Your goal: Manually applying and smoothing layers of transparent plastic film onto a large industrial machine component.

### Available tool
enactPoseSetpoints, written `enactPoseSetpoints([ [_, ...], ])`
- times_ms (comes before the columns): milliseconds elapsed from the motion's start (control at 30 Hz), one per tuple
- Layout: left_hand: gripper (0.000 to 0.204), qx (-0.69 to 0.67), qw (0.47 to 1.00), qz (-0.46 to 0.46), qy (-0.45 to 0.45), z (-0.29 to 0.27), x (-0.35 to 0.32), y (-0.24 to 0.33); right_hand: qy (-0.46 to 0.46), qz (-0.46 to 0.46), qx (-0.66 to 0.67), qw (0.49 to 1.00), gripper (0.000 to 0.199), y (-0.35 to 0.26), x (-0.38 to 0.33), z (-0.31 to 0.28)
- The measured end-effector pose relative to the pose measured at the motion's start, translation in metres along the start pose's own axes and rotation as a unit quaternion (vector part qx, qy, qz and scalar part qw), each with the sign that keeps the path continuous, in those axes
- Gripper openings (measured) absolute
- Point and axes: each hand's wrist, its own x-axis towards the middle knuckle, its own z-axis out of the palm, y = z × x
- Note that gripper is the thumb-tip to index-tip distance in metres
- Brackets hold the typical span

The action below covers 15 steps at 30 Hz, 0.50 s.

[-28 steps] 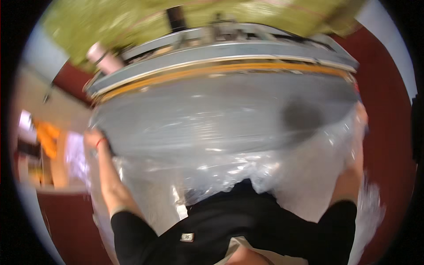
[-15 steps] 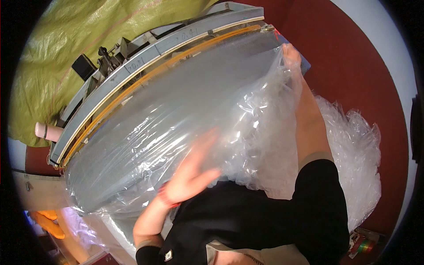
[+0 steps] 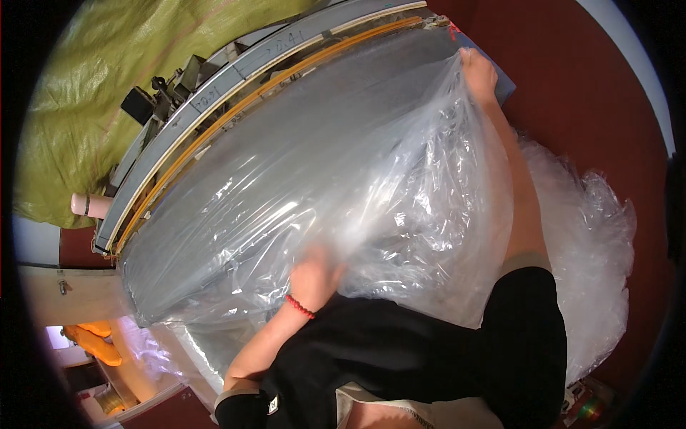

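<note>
A wide sheet of clear plastic film (image 3: 257, 207) is spread over a grey table surface, smoother on the left and heavily wrinkled on the right. My right hand (image 3: 479, 74) is at the far right corner with its fingers closed on the film's edge, which rises in folds toward it. Close to my body, my left hand (image 3: 313, 277) is against the near part of the film, a red bead bracelet (image 3: 300, 307) round its wrist. Motion blurs its fingers, so whether they grip the film cannot be made out. A bright fold slants up rightward beside it.
A grey metal rail (image 3: 236, 71) with an orange strip (image 3: 286, 71) runs along the far side. Beyond it lie a yellow-green sheet (image 3: 86, 121), a black block (image 3: 137, 105) and a pink cylinder (image 3: 89, 205). More bunched film (image 3: 586, 264) rests on the red floor (image 3: 572, 93) at right.
My left hand has gone from spread fingers to a more bunched, blurred shape, slightly nearer my body. My right hand still holds the film, now drawn up higher in sharper folds. The view has shifted slightly.
</note>
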Motion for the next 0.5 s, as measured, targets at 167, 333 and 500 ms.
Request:
enactPoseSetpoints([
  [167, 0.018, -0.330, 0.933, -0.139, -0.049, -0.030, -0.013, -0.023, -0.025, 0.029, 0.057, 0.998, 0.036, -0.003, -0.001, -0.002],
  [333, 0.015, -0.717, 0.680, -0.115, 0.103, -0.127, 0.011, 0.038, -0.052, 0.034, 0.036, 0.997, 0.034, 0.008, 0.003, -0.001],
  [500, 0.014, -0.249, 0.960, -0.052, 0.118, -0.146, -0.006, 0.029, -0.059, 0.018, 0.034, 0.998, 0.034, -0.006, -0.001, -0.004],
])
